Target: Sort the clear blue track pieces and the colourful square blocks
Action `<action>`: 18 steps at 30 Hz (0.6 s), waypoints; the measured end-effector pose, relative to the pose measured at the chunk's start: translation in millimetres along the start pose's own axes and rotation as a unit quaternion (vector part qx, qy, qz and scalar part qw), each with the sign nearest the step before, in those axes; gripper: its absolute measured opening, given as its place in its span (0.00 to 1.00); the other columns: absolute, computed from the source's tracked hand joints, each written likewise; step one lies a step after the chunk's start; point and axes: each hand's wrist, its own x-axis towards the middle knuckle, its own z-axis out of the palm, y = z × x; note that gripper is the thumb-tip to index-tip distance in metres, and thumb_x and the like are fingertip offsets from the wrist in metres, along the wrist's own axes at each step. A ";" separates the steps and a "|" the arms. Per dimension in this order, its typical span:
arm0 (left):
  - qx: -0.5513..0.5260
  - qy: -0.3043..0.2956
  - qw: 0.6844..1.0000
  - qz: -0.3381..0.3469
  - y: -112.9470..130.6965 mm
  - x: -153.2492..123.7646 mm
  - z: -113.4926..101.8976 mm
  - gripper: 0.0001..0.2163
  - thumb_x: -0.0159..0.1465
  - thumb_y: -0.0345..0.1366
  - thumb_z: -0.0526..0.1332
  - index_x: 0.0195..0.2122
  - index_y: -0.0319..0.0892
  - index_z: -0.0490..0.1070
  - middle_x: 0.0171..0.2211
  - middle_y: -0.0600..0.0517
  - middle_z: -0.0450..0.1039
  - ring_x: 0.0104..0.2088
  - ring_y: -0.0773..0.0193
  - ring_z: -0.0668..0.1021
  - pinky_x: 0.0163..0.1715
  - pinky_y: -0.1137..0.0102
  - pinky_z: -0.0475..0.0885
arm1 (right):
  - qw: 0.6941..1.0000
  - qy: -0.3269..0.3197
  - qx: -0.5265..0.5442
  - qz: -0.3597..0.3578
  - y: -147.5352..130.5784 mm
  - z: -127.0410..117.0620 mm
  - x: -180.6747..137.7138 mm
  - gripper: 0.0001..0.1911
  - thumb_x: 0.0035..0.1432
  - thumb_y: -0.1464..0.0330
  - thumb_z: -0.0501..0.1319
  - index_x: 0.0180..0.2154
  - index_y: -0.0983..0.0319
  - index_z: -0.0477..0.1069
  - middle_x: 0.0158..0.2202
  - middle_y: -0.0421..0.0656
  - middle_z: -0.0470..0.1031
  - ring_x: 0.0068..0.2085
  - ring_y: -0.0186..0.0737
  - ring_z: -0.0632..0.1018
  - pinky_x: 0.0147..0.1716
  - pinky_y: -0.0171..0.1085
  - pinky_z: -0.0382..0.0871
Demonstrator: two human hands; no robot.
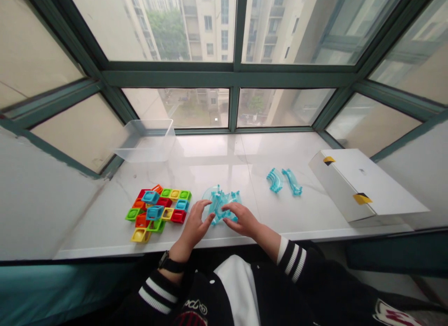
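Note:
A cluster of translucent light-blue plastic track pieces [219, 207] lies on the white sill between my two hands. My left hand [196, 224] is curved at the cluster's left side, thumb and index finger apart, with the fingertips close to the pieces. From the right, my right hand [245, 220] reaches over the cluster's near edge. Its thumb and index finger are also spread, the fingertips at the pieces; whether they press on one I cannot make out. Farther right lie two loose pieces, a curved blue track [275, 180] and a longer blue track [292, 182].
Left of my hands sits a group of colourful square blocks [154, 213], some stacked. A clear plastic bin [145, 154] stands at the back left. A white box [371, 186] with yellow-black tabs is on the right. Green-framed windows [231, 78] enclose the white sill [224, 153].

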 end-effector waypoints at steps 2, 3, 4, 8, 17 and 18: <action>0.021 -0.019 1.000 0.013 -8.3 3.0 1.4 0.22 0.72 0.53 0.57 0.59 0.45 0.72 0.63 0.40 0.70 0.66 0.47 0.70 0.69 0.50 0.63 | 1.000 0.011 0.006 0.001 1.5 -1.6 -1.5 0.14 0.67 0.64 0.62 0.53 0.58 0.73 0.49 0.48 0.80 0.51 0.47 0.80 0.54 0.46 0.74; 0.030 -0.028 0.999 0.017 -13.0 4.0 2.8 0.23 0.72 0.55 0.56 0.59 0.45 0.73 0.65 0.40 0.69 0.68 0.46 0.68 0.70 0.49 0.62 | 1.000 0.015 0.011 0.001 2.6 -2.0 -1.9 0.14 0.67 0.65 0.62 0.53 0.58 0.73 0.49 0.48 0.80 0.50 0.47 0.80 0.54 0.46 0.74; 0.040 -0.034 0.998 0.019 -17.8 4.6 4.7 0.25 0.72 0.56 0.55 0.60 0.46 0.72 0.67 0.40 0.67 0.70 0.45 0.66 0.71 0.47 0.61 | 1.000 0.018 0.016 0.001 3.9 -2.4 -2.3 0.14 0.66 0.65 0.63 0.53 0.58 0.73 0.49 0.48 0.80 0.50 0.47 0.80 0.54 0.46 0.74; 0.082 -0.048 0.995 0.009 -37.1 5.0 14.9 0.28 0.75 0.57 0.47 0.65 0.46 0.69 0.70 0.43 0.65 0.74 0.45 0.60 0.72 0.44 0.58 | 0.999 0.030 0.043 0.006 9.1 -2.8 -3.9 0.14 0.66 0.64 0.64 0.52 0.58 0.73 0.48 0.48 0.79 0.49 0.46 0.80 0.53 0.46 0.75; 0.150 -0.017 0.989 0.000 -50.2 5.4 24.3 0.22 0.76 0.48 0.51 0.63 0.45 0.71 0.67 0.43 0.69 0.70 0.45 0.67 0.70 0.45 0.63 | 0.989 0.070 0.129 0.032 9.7 -11.6 -8.6 0.10 0.67 0.62 0.62 0.47 0.58 0.75 0.44 0.44 0.80 0.45 0.44 0.79 0.49 0.43 0.74; 0.155 -0.010 0.988 0.001 -50.2 5.0 23.5 0.21 0.75 0.48 0.52 0.62 0.45 0.72 0.66 0.42 0.70 0.69 0.46 0.69 0.69 0.46 0.65 | 0.986 0.081 0.139 0.036 9.8 -13.8 -8.4 0.10 0.67 0.62 0.61 0.47 0.58 0.75 0.43 0.44 0.80 0.44 0.44 0.79 0.49 0.43 0.74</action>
